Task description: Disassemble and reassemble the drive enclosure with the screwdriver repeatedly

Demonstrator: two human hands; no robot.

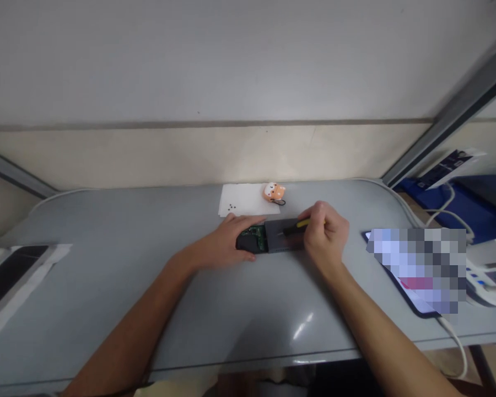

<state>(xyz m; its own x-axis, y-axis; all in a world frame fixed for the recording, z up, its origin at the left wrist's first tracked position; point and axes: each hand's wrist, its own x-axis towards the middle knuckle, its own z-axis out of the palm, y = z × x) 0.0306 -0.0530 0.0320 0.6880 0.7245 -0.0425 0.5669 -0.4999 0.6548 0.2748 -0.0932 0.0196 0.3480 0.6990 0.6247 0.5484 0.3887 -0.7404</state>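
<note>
Small dark-grey electronics box (281, 238) is lying on the bench (149, 286), mid-width, toward the far edge. Green circuit board (257, 236) is showing at its left end. Probably light with a rigid shell; the board looks fragile, so grip the casing sides.

Left hand (225, 245) is lying low, fingers (250, 221) grasping the box's left end. Right hand (325, 234) is clenching a yellow-black screwdriver (296, 226), tip angling down-left onto the casing.

No legible text on the dark device (281, 242), the paper sheet (243, 198) or the pixelated tablet (405, 289).
</note>
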